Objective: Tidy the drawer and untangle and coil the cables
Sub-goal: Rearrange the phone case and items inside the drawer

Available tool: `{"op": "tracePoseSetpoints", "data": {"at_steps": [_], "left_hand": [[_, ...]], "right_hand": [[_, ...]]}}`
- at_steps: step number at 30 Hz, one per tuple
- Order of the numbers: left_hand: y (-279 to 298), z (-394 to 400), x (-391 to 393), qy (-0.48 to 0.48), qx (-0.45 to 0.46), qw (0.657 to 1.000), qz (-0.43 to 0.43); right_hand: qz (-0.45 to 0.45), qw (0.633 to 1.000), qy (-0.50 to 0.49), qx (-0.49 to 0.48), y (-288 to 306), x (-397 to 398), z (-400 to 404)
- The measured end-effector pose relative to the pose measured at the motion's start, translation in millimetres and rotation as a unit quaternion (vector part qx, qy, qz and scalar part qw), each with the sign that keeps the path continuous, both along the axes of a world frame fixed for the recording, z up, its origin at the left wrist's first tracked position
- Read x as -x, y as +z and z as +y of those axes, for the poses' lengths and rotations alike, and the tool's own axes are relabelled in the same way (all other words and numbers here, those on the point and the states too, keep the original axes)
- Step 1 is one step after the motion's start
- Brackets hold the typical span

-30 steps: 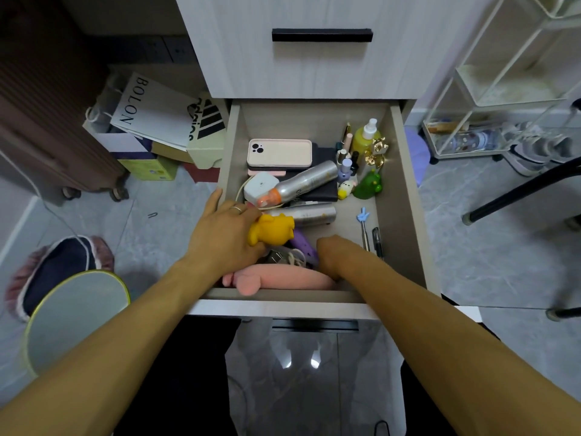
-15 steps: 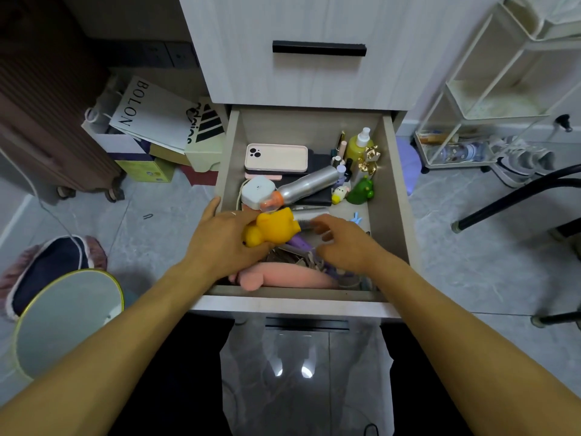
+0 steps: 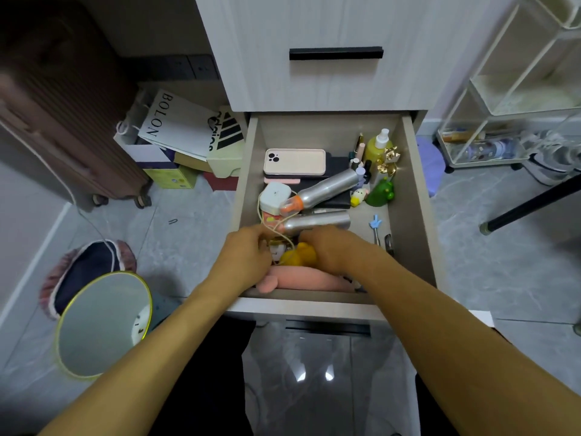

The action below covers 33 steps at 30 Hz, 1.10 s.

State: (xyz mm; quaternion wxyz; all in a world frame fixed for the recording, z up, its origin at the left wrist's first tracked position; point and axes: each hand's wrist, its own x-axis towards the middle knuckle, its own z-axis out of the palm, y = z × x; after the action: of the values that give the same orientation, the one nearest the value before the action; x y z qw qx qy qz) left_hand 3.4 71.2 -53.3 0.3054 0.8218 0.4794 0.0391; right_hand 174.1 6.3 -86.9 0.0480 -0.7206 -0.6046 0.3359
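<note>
Both hands reach into the open drawer [image 3: 408, 190] at its near end. The left hand [image 3: 248, 256] has its grip curled, pinching the thin cream cable [image 3: 276, 226], which loops up toward the white charger [image 3: 275, 196] at 11 o'clock. The right hand [image 3: 330, 247] lies just past the yellow duck toy [image 3: 297, 254], fingers bent down; whether its grip holds anything I cannot tell. A pink plush [image 3: 301, 281] lies against the near wall at 6 o'clock
</note>
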Motion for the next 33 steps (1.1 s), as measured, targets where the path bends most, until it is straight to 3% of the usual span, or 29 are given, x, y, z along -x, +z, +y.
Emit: {"op": "tracePoseSetpoints", "data": {"at_steps": [4,9,13,18,22,25,28,33], "left_hand": [[0,3,-3,-0.015,-0.005,0.998,0.053],[-24,23,-30,-0.064,0.001,0.991,0.114],[-38,33,-49,-0.104,0.024,0.98,0.17],[-43,32,-38,-0.189,0.082,0.973,0.107],[-26,32,-34,-0.222,0.149,0.961,0.077],[-30,29,-32,-0.118,0.044,0.99,0.063],[-37,20,-34,-0.054,-0.091,0.986,0.127],[-48,19,-48,-0.043,-0.088,0.956,0.277]], "right_hand": [[-0.145,0.989,-0.028,-0.021,1,-7,-3],[-0.228,0.97,-0.072,0.031,8,-28,-24],[-0.177,0.98,-0.085,0.045,9,-33,-30],[-0.105,0.991,-0.059,-0.061,10,-39,-21],[-0.067,0.997,0.016,-0.037,1,-24,-10],[-0.073,0.997,-0.015,0.009,-9,-19,-10],[-0.08,0.996,-0.035,0.022,-9,-20,-13],[-0.087,0.993,-0.068,0.051,-8,-24,-18]]}}
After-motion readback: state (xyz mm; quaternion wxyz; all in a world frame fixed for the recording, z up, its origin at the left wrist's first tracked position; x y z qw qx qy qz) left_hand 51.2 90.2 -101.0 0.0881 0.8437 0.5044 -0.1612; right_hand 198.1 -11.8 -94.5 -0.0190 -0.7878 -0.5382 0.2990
